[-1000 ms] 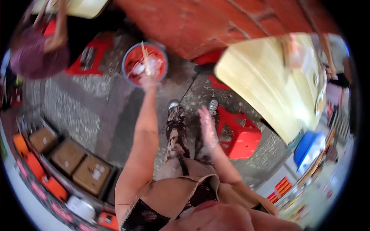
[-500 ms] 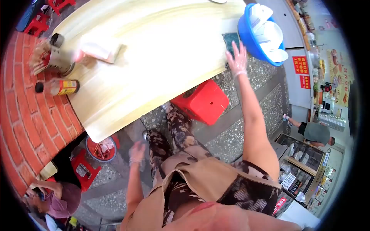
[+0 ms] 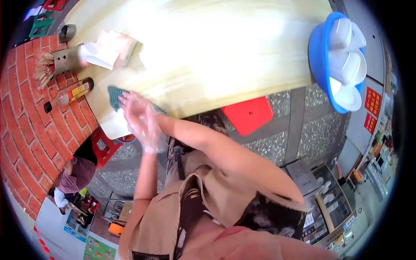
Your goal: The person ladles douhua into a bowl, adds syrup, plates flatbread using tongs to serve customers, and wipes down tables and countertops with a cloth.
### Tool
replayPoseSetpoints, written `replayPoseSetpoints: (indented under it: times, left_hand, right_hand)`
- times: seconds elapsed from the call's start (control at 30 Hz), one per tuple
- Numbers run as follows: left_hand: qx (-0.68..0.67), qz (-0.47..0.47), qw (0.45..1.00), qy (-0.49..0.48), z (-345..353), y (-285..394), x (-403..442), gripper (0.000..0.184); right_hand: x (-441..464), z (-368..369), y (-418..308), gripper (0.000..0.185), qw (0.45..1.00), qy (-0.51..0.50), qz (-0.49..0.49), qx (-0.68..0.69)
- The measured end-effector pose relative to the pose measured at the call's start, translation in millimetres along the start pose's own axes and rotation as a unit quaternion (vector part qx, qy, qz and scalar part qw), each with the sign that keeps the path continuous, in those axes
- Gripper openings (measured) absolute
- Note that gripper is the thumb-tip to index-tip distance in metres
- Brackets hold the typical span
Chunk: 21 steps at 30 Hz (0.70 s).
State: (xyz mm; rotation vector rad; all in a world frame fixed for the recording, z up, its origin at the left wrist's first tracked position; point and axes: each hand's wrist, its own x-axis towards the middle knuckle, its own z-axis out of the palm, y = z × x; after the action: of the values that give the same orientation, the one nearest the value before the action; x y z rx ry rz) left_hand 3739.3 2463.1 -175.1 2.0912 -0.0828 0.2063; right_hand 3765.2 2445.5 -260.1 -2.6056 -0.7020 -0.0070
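A green striped cloth (image 3: 114, 98) lies near the left end of the pale table (image 3: 208, 65), by its near edge. My right hand (image 3: 152, 113), reaching across from the right, is over the cloth and largely hidden behind my left hand. My left hand (image 3: 145, 123), in a clear plastic glove, comes up from below at the table edge. Its fingers look stretched out toward the cloth, and the two hands overlap, so which fingertips touch the cloth is hard to make out.
A blue basin (image 3: 319, 56) of white dishes stands at the table's right end. On the left are a napkin packet (image 3: 125, 47), a metal chopstick holder (image 3: 68, 60) and a labelled bottle (image 3: 77, 92). A red stool (image 3: 249, 115) is below the table; a person (image 3: 77, 174) is at lower left.
The cloth and my right hand have moved from beside the blue basin to the table's left end. My left hand has risen to meet them. The view has shifted.
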Motion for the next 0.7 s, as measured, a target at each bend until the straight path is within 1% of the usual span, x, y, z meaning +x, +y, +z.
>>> replayPoseSetpoints:
  times: [0.03, 0.07, 0.1, 0.13, 0.17, 0.2, 0.23, 0.27, 0.3, 0.33, 0.37, 0.4, 0.43, 0.47, 0.5, 0.53, 0.57, 0.6, 0.63, 0.7]
  left_hand:
    - [0.086, -0.042, 0.995, -0.002, 9, -2, 28, 0.054]
    - [0.216, 0.023, 0.976, -0.020, 18, 0, 58, 0.059]
    - [0.338, 0.088, 0.936, -0.037, 27, 0, 85, 0.063]
    - [0.332, 0.090, 0.938, -0.035, 34, -6, 104, 0.063]
    - [0.406, 0.126, 0.904, -0.046, 40, -12, 121, 0.060]
    - [0.476, 0.159, 0.863, -0.055, 46, -21, 137, 0.058]
    - [0.472, 0.157, 0.866, -0.052, 48, -36, 149, 0.058]
    - [0.470, 0.137, 0.870, -0.063, 47, -54, 161, 0.051]
    - [0.469, 0.116, 0.872, -0.074, 45, -67, 170, 0.044]
    - [0.472, 0.113, 0.871, -0.074, 40, -75, 175, 0.044]
    - [0.446, 0.113, 0.886, -0.068, 36, -81, 178, 0.036]
    - [0.420, 0.111, 0.899, -0.059, 34, -86, 181, 0.027]
    - [0.405, 0.129, 0.904, -0.035, 30, -80, 180, 0.019]
    - [0.411, 0.123, 0.903, -0.032, 24, -75, 176, 0.019]
    - [0.385, 0.140, 0.912, -0.008, 17, -68, 172, 0.018]
    - [0.358, 0.159, 0.920, 0.018, 11, -60, 169, 0.017]
    - [0.332, 0.186, 0.924, 0.029, 5, -52, 167, 0.016]
    - [0.335, 0.183, 0.924, 0.033, -1, -42, 164, 0.016]
    - [0.346, 0.179, 0.921, 0.024, -7, -31, 162, 0.016]
    - [0.358, 0.177, 0.917, 0.008, -22, -17, 155, 0.016]
  right_hand:
    - [6, -2, 4, 0.045, 0.998, -0.023, -0.045, -0.023]
    - [-7, -16, 22, 0.045, 0.992, -0.019, 0.088, 0.089]
    - [-28, -32, 53, 0.044, 0.976, -0.030, 0.183, 0.116]
    - [-49, -48, 85, 0.044, 0.950, -0.035, 0.276, 0.140]
    - [-101, -67, 126, 0.043, 0.942, 0.109, 0.315, 0.030]
    - [-152, -79, 178, 0.044, 0.910, 0.096, 0.387, -0.118]
    - [-197, -102, 222, 0.045, 0.880, 0.094, 0.425, -0.191]
    - [-242, -125, 266, 0.047, 0.843, 0.087, 0.464, -0.258]
    - [-250, -144, 303, 0.048, 0.788, 0.083, 0.556, -0.250]
    - [-246, -155, 325, 0.048, 0.803, 0.103, 0.537, -0.237]
    - [-216, -151, 329, 0.046, 0.835, 0.114, 0.497, -0.208]
    - [-168, -143, 319, 0.044, 0.864, 0.125, 0.453, -0.178]
    - [-109, -137, 282, 0.039, 0.886, 0.084, 0.450, -0.073]
    - [-64, -105, 246, 0.037, 0.932, 0.124, 0.295, -0.168]
    - [-15, -83, 201, 0.039, 0.961, 0.098, 0.233, -0.110]
    - [25, -59, 156, 0.040, 0.975, 0.140, 0.162, -0.059]
    - [63, -21, 121, 0.043, 0.947, 0.175, 0.217, 0.160]
    - [92, 0, 90, 0.042, 0.990, 0.072, 0.120, -0.004]
    - [93, 0, 92, 0.042, 0.991, 0.074, 0.112, -0.004]
    - [95, -3, 91, 0.040, 0.988, 0.098, 0.049, 0.110]
